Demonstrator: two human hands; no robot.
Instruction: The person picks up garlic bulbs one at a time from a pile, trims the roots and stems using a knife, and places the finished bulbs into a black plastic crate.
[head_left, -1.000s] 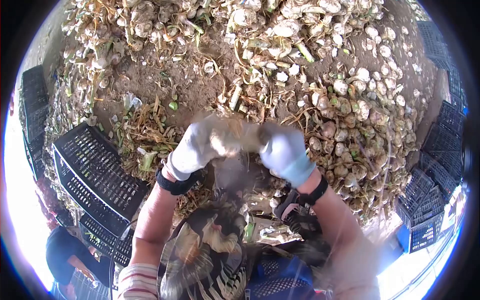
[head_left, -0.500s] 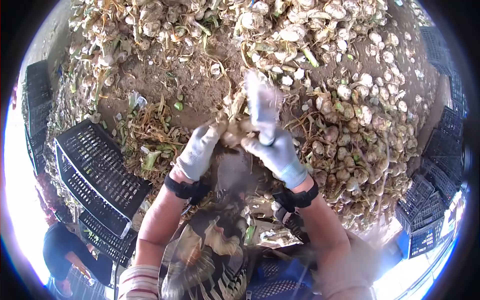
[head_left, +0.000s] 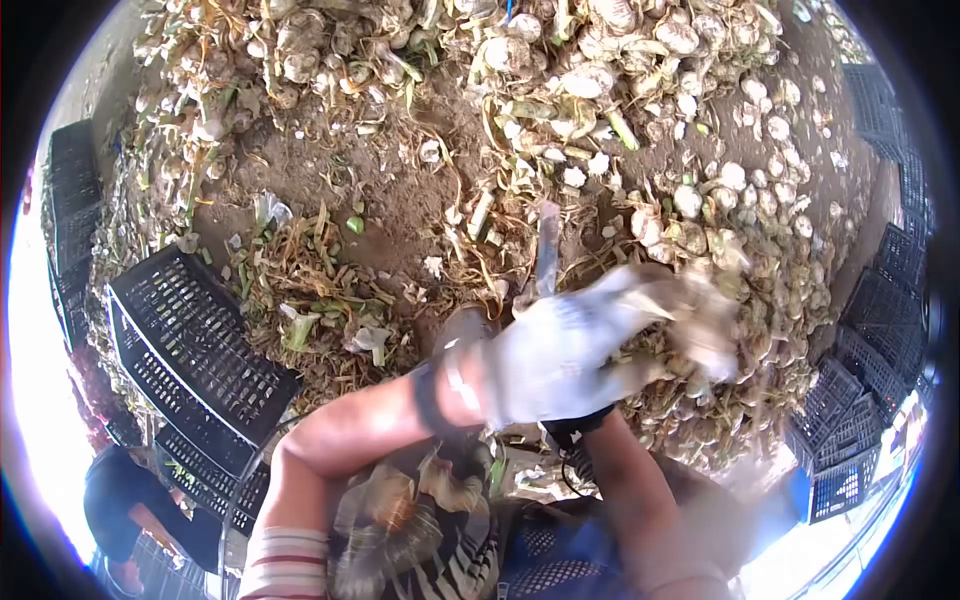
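My left hand (head_left: pixel 560 355), in a pale work glove, reaches across my body to the right and is smeared by motion. At its fingertips is a blurred garlic bulb (head_left: pixel 705 330), over the heap of garlic bulbs (head_left: pixel 700 240) on the right. My right hand lies mostly hidden beneath the left one; its wrist, with a dark band (head_left: pixel 580 428), shows below. A knife (head_left: pixel 548 245) sticks up from where the right hand is, blade pointing away from me. Cut stalks and dry leaves (head_left: pixel 480 225) lie on the soil just beyond the blade.
A black plastic crate (head_left: pixel 200 340) stands tilted at my left, beside a pile of leaf trimmings (head_left: pixel 310 290). More crates (head_left: pixel 850 430) are stacked at the far right. Untrimmed garlic (head_left: pixel 590 45) covers the ground ahead. Another person (head_left: pixel 140 505) is at the lower left.
My left hand has swung from the middle to the right, carrying the garlic over the heap and crossing above my right hand. The knife has come down a little closer to me.
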